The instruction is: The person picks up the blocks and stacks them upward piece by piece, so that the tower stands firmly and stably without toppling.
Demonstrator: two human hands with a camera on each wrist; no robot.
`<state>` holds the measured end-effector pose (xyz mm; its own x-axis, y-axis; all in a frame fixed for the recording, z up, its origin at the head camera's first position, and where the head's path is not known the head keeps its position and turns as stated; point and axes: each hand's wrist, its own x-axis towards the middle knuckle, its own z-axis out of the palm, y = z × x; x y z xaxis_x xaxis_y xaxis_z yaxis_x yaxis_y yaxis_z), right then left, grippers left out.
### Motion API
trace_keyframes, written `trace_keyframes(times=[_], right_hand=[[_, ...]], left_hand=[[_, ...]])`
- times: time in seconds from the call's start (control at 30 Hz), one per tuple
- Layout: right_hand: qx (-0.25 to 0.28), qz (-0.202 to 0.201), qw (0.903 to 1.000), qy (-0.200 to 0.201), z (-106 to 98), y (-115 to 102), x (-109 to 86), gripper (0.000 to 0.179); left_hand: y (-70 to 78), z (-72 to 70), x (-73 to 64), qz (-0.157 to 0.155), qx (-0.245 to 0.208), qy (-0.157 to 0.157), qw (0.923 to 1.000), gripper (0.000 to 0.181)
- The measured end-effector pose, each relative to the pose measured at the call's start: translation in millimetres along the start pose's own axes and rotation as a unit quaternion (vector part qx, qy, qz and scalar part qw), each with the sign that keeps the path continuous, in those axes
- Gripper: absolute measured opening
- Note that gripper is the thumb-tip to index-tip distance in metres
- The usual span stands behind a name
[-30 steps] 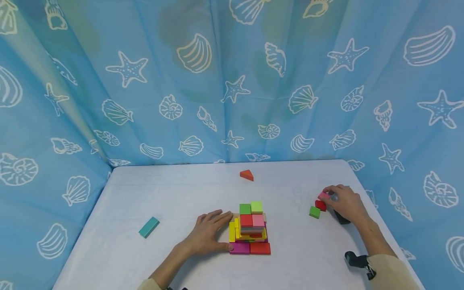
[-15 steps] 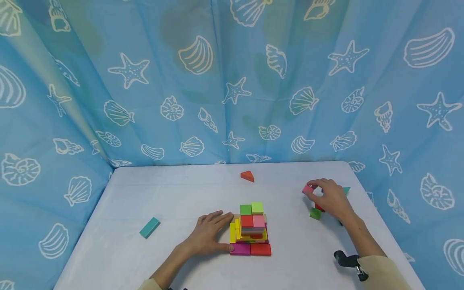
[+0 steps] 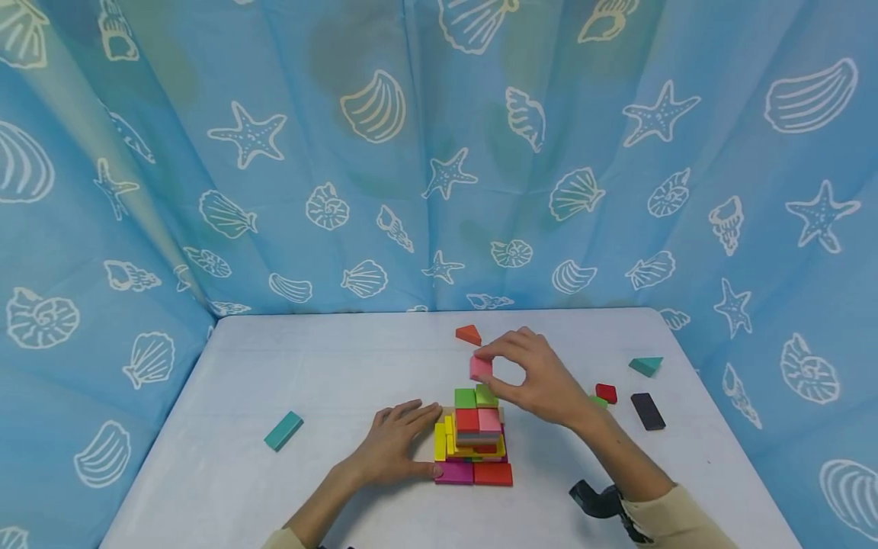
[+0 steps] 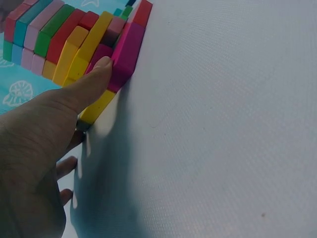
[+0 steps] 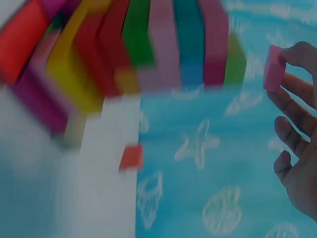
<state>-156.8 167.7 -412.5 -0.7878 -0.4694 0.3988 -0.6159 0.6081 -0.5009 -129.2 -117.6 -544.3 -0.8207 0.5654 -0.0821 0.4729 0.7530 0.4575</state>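
A tower of coloured blocks [image 3: 467, 420] stands on the white table, with yellow, magenta and red pieces round its base and two green blocks on top. My left hand [image 3: 394, 446] rests at the tower's left side, fingers extended. Its thumb touches the magenta block [image 4: 126, 59] at the base. Between thumb and fingertips, my right hand [image 3: 542, 381] pinches a small pink block [image 3: 481, 368]. In the right wrist view, that pink block [image 5: 274, 68] is held in the air, a little apart from the tower's top.
A teal block [image 3: 283, 431] lies at the left, and an orange triangular block [image 3: 469, 334] behind the tower. At the right are a teal triangular block [image 3: 646, 366], a red block [image 3: 607, 393], a black block [image 3: 648, 412] and a partly hidden green block [image 3: 599, 401].
My right hand has picked up the pink block from the group at the right and carried it left, to above the tower. The left hand has stayed in place.
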Motion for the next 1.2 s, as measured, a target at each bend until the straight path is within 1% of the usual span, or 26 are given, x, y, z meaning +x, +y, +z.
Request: trace_keyframes(times=[0.07,0.17,0.4,0.57,0.87,1.07,1.2], right_hand=[[-0.004,-0.021,0.9996,-0.017,5.4,-11.3,2.7,0.042],[-0.022,-0.038,0.9984,-0.037,13.6,-19.0,3.4,0.042],[-0.05,-0.02,0.996,-0.071,23.8,-19.0,0.5,0.041],[-0.06,-0.018,0.9951,-0.076,25.8,-16.3,-1.4,0.04],[-0.073,-0.017,0.9944,-0.075,27.1,-12.3,-4.5,0.042],[-0.067,-0.013,0.9947,-0.077,26.9,-11.8,-5.6,0.044],[-0.06,0.003,0.995,-0.079,22.6,-11.0,-6.6,0.046]], left_hand=[[-0.2,-0.4,0.0,-0.001,-0.002,-0.001,1.0,0.097],[-0.4,-0.4,0.2,-0.003,-0.004,-0.002,1.0,0.097],[-0.6,-0.8,-0.3,-0.005,-0.006,-0.006,1.0,0.098],[-1.5,-0.2,0.2,-0.004,-0.001,-0.007,1.0,0.098],[1.1,-2.5,-0.7,-0.003,-0.009,-0.007,0.9999,0.097],[1.4,-2.9,-1.0,0.001,-0.006,-0.003,1.0,0.096],[1.3,-2.4,-0.5,0.005,-0.003,0.001,1.0,0.096]])
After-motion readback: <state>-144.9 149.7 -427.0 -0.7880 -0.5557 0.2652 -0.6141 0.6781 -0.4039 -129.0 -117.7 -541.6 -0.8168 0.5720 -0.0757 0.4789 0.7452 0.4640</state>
